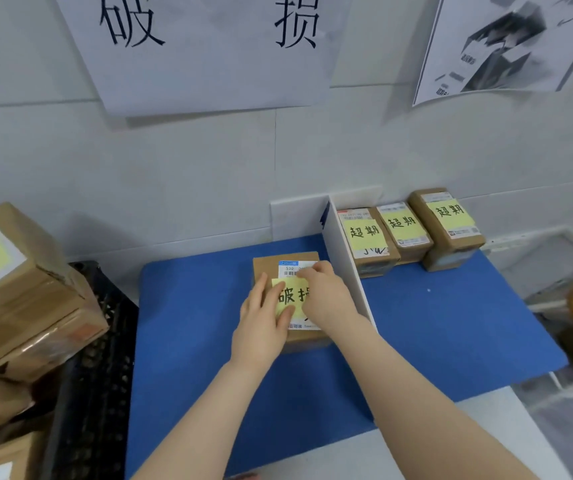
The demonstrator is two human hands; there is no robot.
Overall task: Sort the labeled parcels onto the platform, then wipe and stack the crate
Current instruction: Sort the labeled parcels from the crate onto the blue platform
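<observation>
Head view: a blue platform (pixel 191 323) lies on a white table (pixel 468 434) against a tiled wall, split by an upright white divider (pixel 344 258). Left of the divider, just beside it, a brown parcel (pixel 267 268) sits on the platform. It carries a white shipping label (pixel 292 269) and a yellow note (pixel 288 296) with black handwritten characters.

Both hands rest on top of this parcel. The left hand (pixel 261 317) lies flat, fingers straight along the parcel's left side and thumb pressing on the note's lower edge. The right hand (pixel 325 296) covers the note's right part, its fingers bent down onto the shipping label; I cannot tell whether it pinches the note or only presses it.

Right of the divider, three parcels (pixel 403 225) stand in a row near the wall, each with a yellow note.

Left of the platform a black crate (pixel 98 375) holds more boxes (pixel 18 299). A large paper sign (pixel 202 64) and a printed sheet (pixel 507 46) hang on the wall.
</observation>
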